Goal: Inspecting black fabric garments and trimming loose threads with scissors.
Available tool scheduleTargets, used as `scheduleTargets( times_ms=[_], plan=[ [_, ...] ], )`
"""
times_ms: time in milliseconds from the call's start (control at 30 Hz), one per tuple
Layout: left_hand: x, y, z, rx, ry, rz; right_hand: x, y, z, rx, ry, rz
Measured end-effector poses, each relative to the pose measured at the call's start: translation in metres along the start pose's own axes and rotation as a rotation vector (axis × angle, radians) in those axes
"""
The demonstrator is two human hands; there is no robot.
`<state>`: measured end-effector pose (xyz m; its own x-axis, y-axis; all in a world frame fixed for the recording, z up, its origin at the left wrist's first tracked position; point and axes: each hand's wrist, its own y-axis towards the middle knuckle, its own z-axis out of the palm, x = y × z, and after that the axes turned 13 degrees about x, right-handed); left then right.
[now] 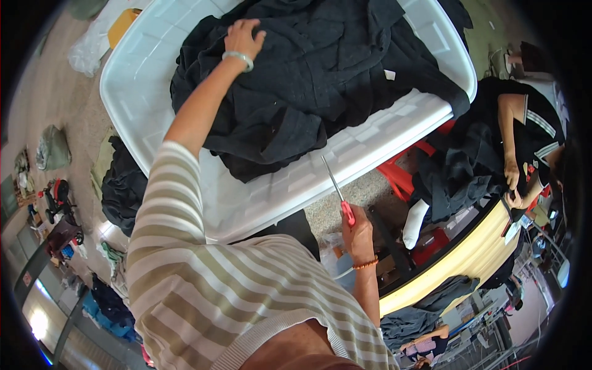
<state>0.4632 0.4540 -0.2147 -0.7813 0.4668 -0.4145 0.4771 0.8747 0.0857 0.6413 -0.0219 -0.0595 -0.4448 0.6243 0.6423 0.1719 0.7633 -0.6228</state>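
Observation:
My left hand (245, 38) rests on a heap of black garments (302, 68), its fingers apart and slightly bent, gripping nothing that I can see. A pale bangle circles that wrist. The dark cloth lies crumpled inside a large white plastic tub (271, 203) and hangs over its right rim. My right hand (358, 237) is closed around the red handle of what look like scissors (333, 179). Their long, thin metal blades appear closed and point up toward the tub's near edge, apart from the cloth. A small white tag (390, 75) shows on the garments.
At the right, a person in black (515, 123) handles dark cloth beside a yellow-topped table (459, 250). A red plastic stool (398, 176) stands beyond the tub's near right side. More dark cloth (122, 185) lies left of the tub; a red scooter (58, 200) is farther left.

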Motion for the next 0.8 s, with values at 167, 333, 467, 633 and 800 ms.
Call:
scheduleTargets(
  times_ms=[167, 333, 467, 633, 800],
  plan=[
    [0.069, 0.064, 0.034, 0.263, 0.120, -0.350, -0.003, -0.003, -0.001, -0.001, 0.011, 0.058],
    [0.070, 0.052, 0.021, 0.598, -0.112, -0.260, -0.001, 0.000, 0.001, 0.014, 0.028, 0.081],
    [0.046, -0.017, -0.026, 0.349, -0.129, 0.367, 0.007, 0.012, 0.000, 0.013, 0.046, 0.071],
    [0.065, -0.133, -0.075, 0.607, 0.419, 0.126, 0.023, 0.027, -0.007, 0.031, 0.028, -0.020],
    [0.048, -0.205, -0.053, 0.507, 0.243, 0.132, 0.036, 0.044, -0.006, 0.026, -0.089, -0.092]
  ],
)
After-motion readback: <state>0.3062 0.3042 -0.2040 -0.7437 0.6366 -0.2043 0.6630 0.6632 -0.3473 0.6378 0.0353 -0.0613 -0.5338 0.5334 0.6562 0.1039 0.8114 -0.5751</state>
